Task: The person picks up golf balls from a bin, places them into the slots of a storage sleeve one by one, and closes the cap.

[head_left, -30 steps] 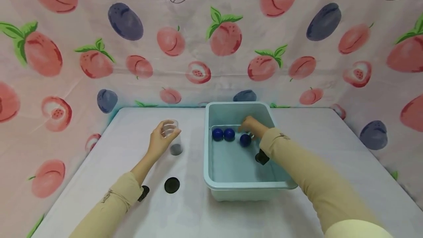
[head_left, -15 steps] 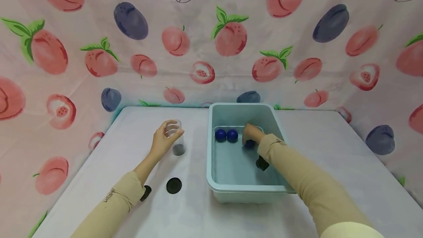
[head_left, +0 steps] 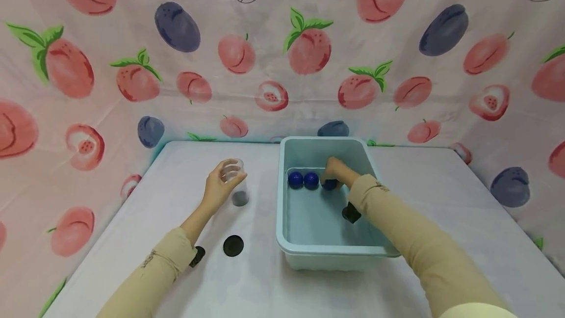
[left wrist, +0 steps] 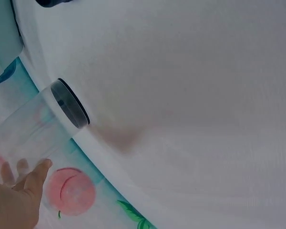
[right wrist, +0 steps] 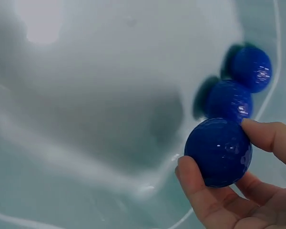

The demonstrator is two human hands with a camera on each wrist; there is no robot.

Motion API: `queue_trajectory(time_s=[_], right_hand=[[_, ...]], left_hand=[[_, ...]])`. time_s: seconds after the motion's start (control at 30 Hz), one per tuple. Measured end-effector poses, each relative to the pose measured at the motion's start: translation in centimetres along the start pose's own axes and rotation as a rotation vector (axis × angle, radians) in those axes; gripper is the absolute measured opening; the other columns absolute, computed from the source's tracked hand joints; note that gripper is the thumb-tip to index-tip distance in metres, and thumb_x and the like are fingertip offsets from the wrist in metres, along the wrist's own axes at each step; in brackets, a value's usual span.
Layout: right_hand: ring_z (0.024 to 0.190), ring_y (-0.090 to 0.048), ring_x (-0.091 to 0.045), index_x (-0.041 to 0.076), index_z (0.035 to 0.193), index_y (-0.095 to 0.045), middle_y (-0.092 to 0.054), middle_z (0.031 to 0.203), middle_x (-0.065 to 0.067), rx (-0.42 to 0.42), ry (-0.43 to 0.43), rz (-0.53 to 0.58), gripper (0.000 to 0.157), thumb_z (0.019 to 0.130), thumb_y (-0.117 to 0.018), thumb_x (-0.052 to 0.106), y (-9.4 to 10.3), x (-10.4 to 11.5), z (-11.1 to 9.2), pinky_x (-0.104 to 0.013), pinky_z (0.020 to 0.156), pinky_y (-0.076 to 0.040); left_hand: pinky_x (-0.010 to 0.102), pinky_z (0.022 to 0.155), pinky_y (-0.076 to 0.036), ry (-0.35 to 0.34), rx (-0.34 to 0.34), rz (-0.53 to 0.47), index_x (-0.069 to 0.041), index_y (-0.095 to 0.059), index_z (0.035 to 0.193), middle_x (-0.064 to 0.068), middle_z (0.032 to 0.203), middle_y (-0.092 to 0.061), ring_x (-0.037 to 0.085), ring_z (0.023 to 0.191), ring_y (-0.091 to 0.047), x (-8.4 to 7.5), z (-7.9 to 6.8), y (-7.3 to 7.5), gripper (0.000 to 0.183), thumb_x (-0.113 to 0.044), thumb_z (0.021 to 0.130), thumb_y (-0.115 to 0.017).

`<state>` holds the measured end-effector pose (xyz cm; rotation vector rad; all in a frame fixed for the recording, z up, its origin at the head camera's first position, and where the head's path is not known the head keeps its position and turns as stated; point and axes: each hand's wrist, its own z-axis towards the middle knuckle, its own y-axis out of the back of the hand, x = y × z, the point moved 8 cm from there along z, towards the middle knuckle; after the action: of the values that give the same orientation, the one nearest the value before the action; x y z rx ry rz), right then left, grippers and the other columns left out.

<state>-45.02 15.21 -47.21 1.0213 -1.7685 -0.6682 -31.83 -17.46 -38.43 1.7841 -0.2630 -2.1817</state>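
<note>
My left hand (head_left: 217,189) grips a clear plastic cylinder (head_left: 240,197) by its upper part, left of the tub. In the left wrist view, the dark end of the cylinder (left wrist: 33,119) faces the white tabletop. Inside the pale blue-green tub (head_left: 279,200), my right hand (head_left: 339,172) pinches a blue golf ball (right wrist: 218,152) between thumb and fingers. Two more blue balls (head_left: 295,180) lie side by side on the tub's floor, left of that hand. In the right wrist view, the held ball partly covers the nearer of these two balls (right wrist: 229,101).
A flat black disc (head_left: 233,246) lies on the white tabletop (head_left: 260,288), in front of the cylinder. The tub's raised walls surround my right hand. A fruit-patterned cloth (head_left: 269,38) hangs behind the table.
My right hand has come down over the third ball, taken hold of it and shifted it slightly backward. My left hand stays on the cylinder. The head view has shifted a little.
</note>
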Motion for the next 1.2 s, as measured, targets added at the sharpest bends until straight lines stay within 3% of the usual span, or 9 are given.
queue_trajectory(time_s=[0.07,0.1,0.27,0.4,0.6,0.73,0.83,0.97,1.2], right_hand=[[0.081,-0.062,-0.04,-0.009,0.118,-0.04,-0.051,0.11,-0.028,-0.012,0.027,0.012,0.062,0.069,-0.074,0.009,0.2,-0.2,1.0,-0.04,0.05,-0.056],[0.082,-0.063,-0.04,-0.009,0.121,-0.038,-0.05,0.113,-0.028,-0.003,0.028,0.014,0.064,0.071,-0.074,0.01,0.5,0.3,0.2,-0.04,0.052,-0.057],[0.093,-0.064,-0.039,-0.012,0.129,-0.036,-0.048,0.123,-0.029,0.027,0.05,0.056,0.061,0.082,-0.067,0.009,3.0,4.7,-8.5,-0.04,0.067,-0.059],[0.095,-0.064,-0.037,-0.016,0.124,-0.043,-0.051,0.122,-0.03,0.035,0.095,0.12,0.05,0.084,-0.063,0.007,3.8,6.1,-11.5,-0.042,0.076,-0.058],[0.081,-0.068,-0.029,-0.014,0.122,-0.051,-0.055,0.122,-0.028,0.074,0.108,0.251,0.045,0.085,-0.063,0.01,4.1,6.5,-12.5,-0.043,0.081,-0.057],[0.099,-0.066,-0.036,-0.011,0.131,-0.045,-0.049,0.132,-0.029,0.154,0.083,0.388,0.051,0.088,-0.061,0.009,3.9,6.8,-12.9,-0.043,0.089,-0.053],[0.114,-0.057,-0.04,-0.01,0.136,-0.04,-0.039,0.142,-0.028,0.187,0.059,0.481,0.053,0.089,-0.058,0.008,3.7,7.1,-13.2,-0.044,0.096,-0.049],[0.121,-0.051,-0.037,-0.008,0.139,-0.036,-0.026,0.15,-0.025,0.205,0.041,0.589,0.055,0.09,-0.056,0.007,3.9,7.6,-13.4,-0.045,0.1,-0.046],[0.127,-0.047,-0.037,-0.006,0.141,-0.036,-0.026,0.152,-0.021,0.262,0.051,0.728,0.053,0.093,-0.054,0.007,3.9,8.4,-13.8,-0.03,0.081,-0.057]], left_hand=[[0.042,0.101,-0.044,0.01,-0.019,-0.002,-0.008,-0.056,0.121,0.018,0.115,-0.064,0.028,0.109,-0.06,0.0,0.1,-0.1,0.043,-0.019,0.083,-0.073],[0.042,0.1,-0.045,0.013,-0.029,-0.005,-0.008,-0.057,0.121,0.018,0.114,-0.064,0.028,0.109,-0.06,0.0,0.1,-0.1,0.043,-0.018,0.083,-0.073],[0.038,0.095,-0.048,0.029,-0.068,-0.012,-0.007,-0.057,0.121,0.019,0.113,-0.065,0.026,0.108,-0.061,0.0,-0.1,-0.2,0.042,-0.012,0.082,-0.072],[0.038,0.095,-0.048,0.041,-0.057,-0.017,-0.007,-0.056,0.122,0.019,0.114,-0.064,0.027,0.109,-0.06,0.2,-0.2,-0.3,0.043,-0.013,0.083,-0.072],[0.041,0.099,-0.046,0.025,-0.023,-0.02,-0.01,-0.056,0.126,0.019,0.117,-0.064,0.029,0.111,-0.06,-0.2,-0.1,-0.2,0.049,-0.022,0.082,-0.074],[0.041,0.101,-0.046,0.031,0.009,-0.015,-0.012,-0.054,0.13,0.019,0.12,-0.063,0.031,0.114,-0.06,-0.6,0.0,-0.5,0.054,-0.022,0.082,-0.074],[0.043,0.1,-0.047,0.033,0.049,0.001,-0.012,-0.049,0.136,0.019,0.123,-0.061,0.032,0.118,-0.058,-0.8,0.2,-1.0,0.059,-0.021,0.083,-0.073],[0.045,0.098,-0.048,0.02,0.112,0.013,-0.007,-0.037,0.144,0.02,0.129,-0.058,0.034,0.121,-0.055,-1.4,0.2,-1.7,0.067,-0.018,0.086,-0.069],[0.043,0.096,-0.049,0.023,0.154,-0.032,-0.005,-0.035,0.141,0.02,0.131,-0.055,0.033,0.121,-0.055,-2.5,0.2,-2.6,0.067,-0.014,0.085,-0.07]])
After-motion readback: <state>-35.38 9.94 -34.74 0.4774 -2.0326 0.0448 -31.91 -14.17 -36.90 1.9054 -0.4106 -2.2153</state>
